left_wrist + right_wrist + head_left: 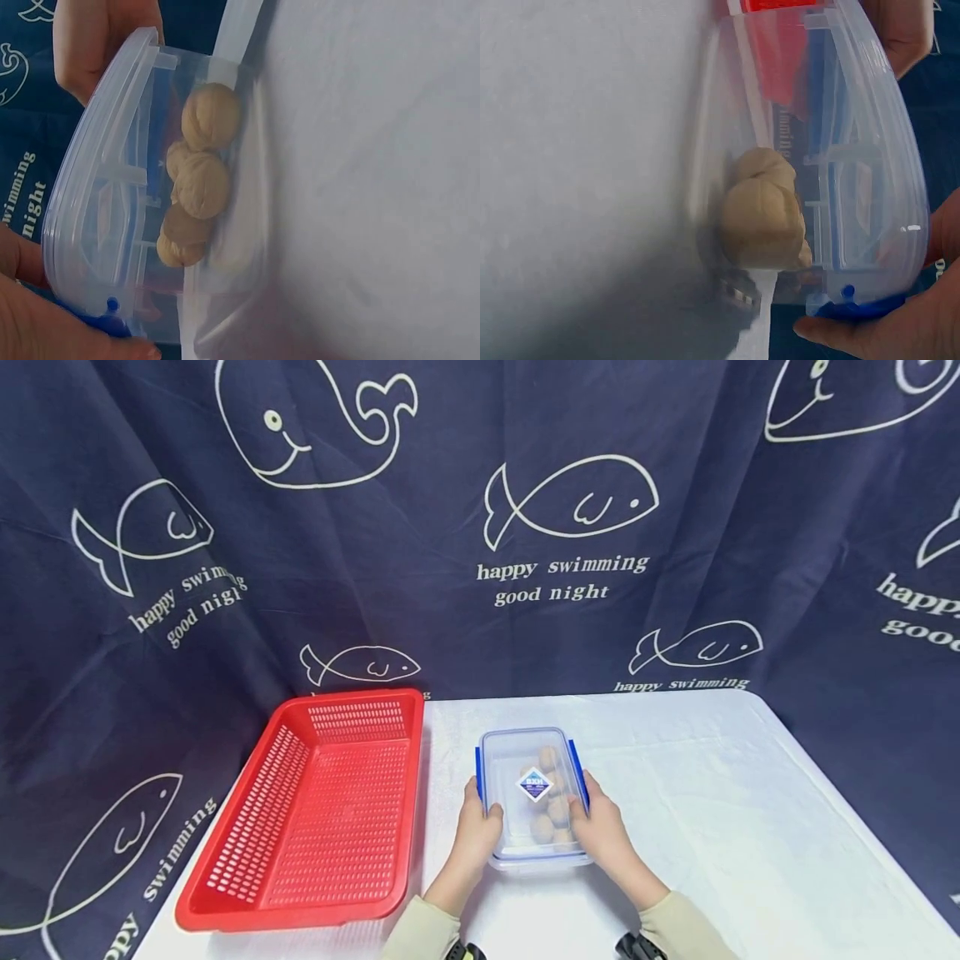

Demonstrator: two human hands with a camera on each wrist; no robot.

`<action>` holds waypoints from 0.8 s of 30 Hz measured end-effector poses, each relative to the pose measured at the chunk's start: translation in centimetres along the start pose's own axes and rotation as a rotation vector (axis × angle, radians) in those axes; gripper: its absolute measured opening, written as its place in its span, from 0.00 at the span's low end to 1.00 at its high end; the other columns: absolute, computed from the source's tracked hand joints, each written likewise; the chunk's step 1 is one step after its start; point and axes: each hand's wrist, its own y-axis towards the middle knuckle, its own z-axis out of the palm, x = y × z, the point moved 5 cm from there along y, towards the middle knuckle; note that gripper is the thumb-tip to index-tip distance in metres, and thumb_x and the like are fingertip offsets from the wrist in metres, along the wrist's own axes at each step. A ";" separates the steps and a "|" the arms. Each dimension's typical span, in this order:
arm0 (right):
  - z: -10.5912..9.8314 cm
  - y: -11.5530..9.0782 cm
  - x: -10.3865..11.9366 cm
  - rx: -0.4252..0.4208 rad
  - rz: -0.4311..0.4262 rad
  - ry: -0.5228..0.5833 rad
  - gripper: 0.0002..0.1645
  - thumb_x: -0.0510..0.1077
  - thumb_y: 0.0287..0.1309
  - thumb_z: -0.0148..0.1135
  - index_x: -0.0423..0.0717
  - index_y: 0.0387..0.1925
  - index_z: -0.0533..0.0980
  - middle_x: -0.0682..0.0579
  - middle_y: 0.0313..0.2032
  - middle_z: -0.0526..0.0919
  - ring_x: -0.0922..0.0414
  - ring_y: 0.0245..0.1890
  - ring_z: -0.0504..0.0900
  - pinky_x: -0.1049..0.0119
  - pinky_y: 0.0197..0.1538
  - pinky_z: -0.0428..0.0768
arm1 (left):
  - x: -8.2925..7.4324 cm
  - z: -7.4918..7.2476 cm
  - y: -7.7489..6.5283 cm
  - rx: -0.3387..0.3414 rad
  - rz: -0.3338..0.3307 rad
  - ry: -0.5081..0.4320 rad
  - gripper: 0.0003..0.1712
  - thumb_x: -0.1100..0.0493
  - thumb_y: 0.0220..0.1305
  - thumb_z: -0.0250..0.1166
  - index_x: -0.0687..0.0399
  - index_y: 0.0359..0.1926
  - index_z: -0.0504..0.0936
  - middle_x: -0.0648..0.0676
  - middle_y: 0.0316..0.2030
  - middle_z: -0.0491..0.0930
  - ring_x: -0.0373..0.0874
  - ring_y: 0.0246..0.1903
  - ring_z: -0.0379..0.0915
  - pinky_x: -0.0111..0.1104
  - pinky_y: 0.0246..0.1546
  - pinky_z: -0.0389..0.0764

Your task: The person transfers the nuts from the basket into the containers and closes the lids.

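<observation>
A clear plastic food container (513, 827) with blue side latches and a diamond-shaped label on its lid is at the middle of the table. Several walnuts (204, 184) lie inside it, gathered toward the right side in the head view. My left hand (477, 822) grips its left side, thumb over the lid's edge. On the opposite side, my right hand (602, 827) grips it the same way, its thumb on the lid. In the right wrist view, the right thumb (832, 334) lies at a blue latch (855, 306). The lid sits on the container.
A red perforated plastic basket (408, 843) stands on the left of the white-covered table (720, 810). Behind and around the table hangs a dark blue curtain (450, 635) with white fish and whale drawings.
</observation>
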 end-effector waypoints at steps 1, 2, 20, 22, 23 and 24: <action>0.0 -0.1 0.1 -0.009 -0.012 -0.012 0.29 0.30 0.64 0.47 0.14 0.61 0.55 0.18 0.57 0.65 0.28 0.57 0.68 0.40 0.59 0.68 | 0.0 0.1 -0.1 0.004 0.003 0.012 0.36 0.72 0.62 0.50 0.81 0.68 0.46 0.81 0.65 0.52 0.72 0.66 0.46 0.58 0.66 0.48; 0.0 -0.1 0.2 -0.015 -0.019 -0.022 0.29 0.30 0.64 0.47 0.14 0.61 0.55 0.18 0.57 0.65 0.28 0.56 0.68 0.40 0.59 0.68 | -0.1 0.2 -0.1 0.004 0.008 0.025 0.36 0.73 0.63 0.50 0.81 0.68 0.46 0.81 0.65 0.51 0.73 0.66 0.46 0.58 0.66 0.48; -0.7 0.9 -0.1 0.084 -0.054 -0.038 0.31 0.34 0.68 0.46 0.16 0.64 0.51 0.19 0.61 0.61 0.29 0.60 0.64 0.41 0.61 0.65 | -1.5 0.8 0.6 -0.041 0.112 0.186 0.37 0.72 0.60 0.51 0.85 0.66 0.47 0.82 0.65 0.48 0.73 0.66 0.46 0.56 0.66 0.50; -1.2 1.0 -0.1 0.126 -0.042 -0.040 0.33 0.36 0.68 0.47 0.18 0.65 0.51 0.20 0.62 0.60 0.29 0.61 0.64 0.41 0.62 0.64 | -2.2 0.6 0.4 -0.032 0.137 0.237 0.37 0.71 0.60 0.53 0.86 0.66 0.47 0.81 0.66 0.48 0.73 0.67 0.45 0.57 0.66 0.50; -1.5 1.0 -0.1 0.143 -0.041 -0.055 0.33 0.36 0.68 0.48 0.18 0.65 0.52 0.21 0.62 0.60 0.29 0.61 0.64 0.40 0.62 0.64 | -2.6 0.4 0.1 -0.021 0.149 0.258 0.38 0.70 0.61 0.54 0.86 0.66 0.48 0.81 0.66 0.48 0.73 0.67 0.44 0.57 0.66 0.50; -1.9 1.0 0.0 0.155 -0.047 -0.068 0.33 0.36 0.67 0.49 0.18 0.65 0.53 0.21 0.62 0.61 0.29 0.61 0.64 0.40 0.62 0.63 | -3.0 0.3 -0.2 -0.003 0.165 0.275 0.38 0.69 0.61 0.55 0.86 0.66 0.48 0.81 0.66 0.48 0.73 0.67 0.44 0.57 0.66 0.51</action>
